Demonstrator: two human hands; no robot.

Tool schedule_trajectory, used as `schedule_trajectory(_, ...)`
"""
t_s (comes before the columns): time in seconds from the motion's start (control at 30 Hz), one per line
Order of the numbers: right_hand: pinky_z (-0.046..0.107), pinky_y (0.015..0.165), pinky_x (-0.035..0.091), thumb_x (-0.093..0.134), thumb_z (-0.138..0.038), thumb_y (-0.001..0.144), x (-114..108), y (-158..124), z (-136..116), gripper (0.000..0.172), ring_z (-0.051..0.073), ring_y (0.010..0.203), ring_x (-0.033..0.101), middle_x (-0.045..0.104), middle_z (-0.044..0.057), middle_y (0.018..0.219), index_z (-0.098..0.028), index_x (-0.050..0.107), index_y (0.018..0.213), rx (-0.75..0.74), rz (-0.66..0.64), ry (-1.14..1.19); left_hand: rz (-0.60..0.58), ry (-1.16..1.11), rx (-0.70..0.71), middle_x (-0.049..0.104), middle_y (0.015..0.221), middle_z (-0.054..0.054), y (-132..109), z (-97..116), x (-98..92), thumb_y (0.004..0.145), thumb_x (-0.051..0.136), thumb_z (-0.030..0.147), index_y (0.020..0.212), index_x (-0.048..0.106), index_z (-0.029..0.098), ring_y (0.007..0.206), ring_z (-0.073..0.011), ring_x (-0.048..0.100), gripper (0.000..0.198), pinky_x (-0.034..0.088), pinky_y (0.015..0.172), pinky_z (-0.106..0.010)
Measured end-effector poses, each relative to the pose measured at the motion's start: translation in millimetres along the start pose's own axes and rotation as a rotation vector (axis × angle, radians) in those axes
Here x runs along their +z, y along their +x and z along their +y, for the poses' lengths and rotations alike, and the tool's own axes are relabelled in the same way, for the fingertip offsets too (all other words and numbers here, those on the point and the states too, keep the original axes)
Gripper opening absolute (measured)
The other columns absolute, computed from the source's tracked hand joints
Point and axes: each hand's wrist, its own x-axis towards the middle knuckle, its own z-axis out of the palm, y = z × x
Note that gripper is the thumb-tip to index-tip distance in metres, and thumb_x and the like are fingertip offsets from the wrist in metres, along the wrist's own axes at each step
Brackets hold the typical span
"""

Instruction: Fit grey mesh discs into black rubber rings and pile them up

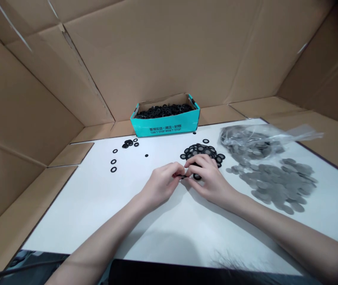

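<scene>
Over the middle of the white table, my left hand [163, 183] and my right hand [209, 178] meet fingertip to fingertip. Both are closed in a pinch on a small black rubber ring [182, 177], seen nearly edge-on and partly covered by the fingers. Whether a disc sits inside it I cannot tell. Just behind my right hand lies a heap of black rings with grey mesh-like discs in their centres [200, 149]. One more such ring [197, 177] shows beneath the right fingers.
A turquoise box [165, 124] full of black rings stands at the back. Loose rings [113, 162] and a small ring cluster [128, 143] lie left. Right are many grey discs [275, 184] and a clear plastic bag [252, 140] of discs. Cardboard walls [169, 55] surround the table.
</scene>
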Motion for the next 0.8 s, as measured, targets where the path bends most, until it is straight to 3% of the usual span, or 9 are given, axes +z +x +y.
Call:
schedule_trajectory(0.27,0.043,0.083,0.037,0.060,-0.016,0.088,-0.1,0.3,1.2,0.012,0.028,0.106,0.054,0.066,0.008,0.103,-0.021,0.057,0.077,-0.006,-0.024,-0.012,-0.031,-0.090,-0.012,0.062,0.083,0.001,0.5,-3.7,-2.9,0.085,0.052,0.008,0.089,0.055,0.019,0.075,-0.0108,0.059,0.012,0.046,0.071,-0.021)
schedule_trajectory(0.43,0.044,0.082,0.037,0.058,-0.015,0.088,-1.5,0.8,0.8,0.013,0.029,0.106,0.053,0.066,0.008,0.103,-0.021,0.056,0.077,-0.015,-0.016,-0.008,0.003,0.023,0.024,0.061,0.082,0.001,0.0,-2.6,-0.9,0.087,0.048,0.005,0.087,0.055,0.020,0.075,-0.0113,0.057,0.016,0.045,0.071,-0.022)
schedule_trajectory(0.63,0.044,0.084,0.036,0.058,-0.014,0.088,-2.0,1.0,1.3,0.012,0.029,0.106,0.053,0.065,0.008,0.103,-0.021,0.058,0.078,-0.042,0.005,-0.029,-0.041,0.156,0.132,0.063,0.087,-0.001,-1.8,-3.5,-0.9,0.092,0.044,0.008,0.093,0.056,0.020,0.078,-0.0130,0.059,0.017,0.045,0.072,-0.023)
schedule_trajectory(0.8,0.044,0.084,0.036,0.059,-0.014,0.087,-3.5,2.2,-0.5,0.011,0.028,0.106,0.053,0.064,0.008,0.103,-0.021,0.057,0.078,-0.053,0.011,-0.048,-0.018,0.180,0.126,0.062,0.087,-0.002,-1.6,-2.0,-1.7,0.093,0.044,0.008,0.092,0.055,0.020,0.078,-0.0131,0.058,0.016,0.045,0.071,-0.023)
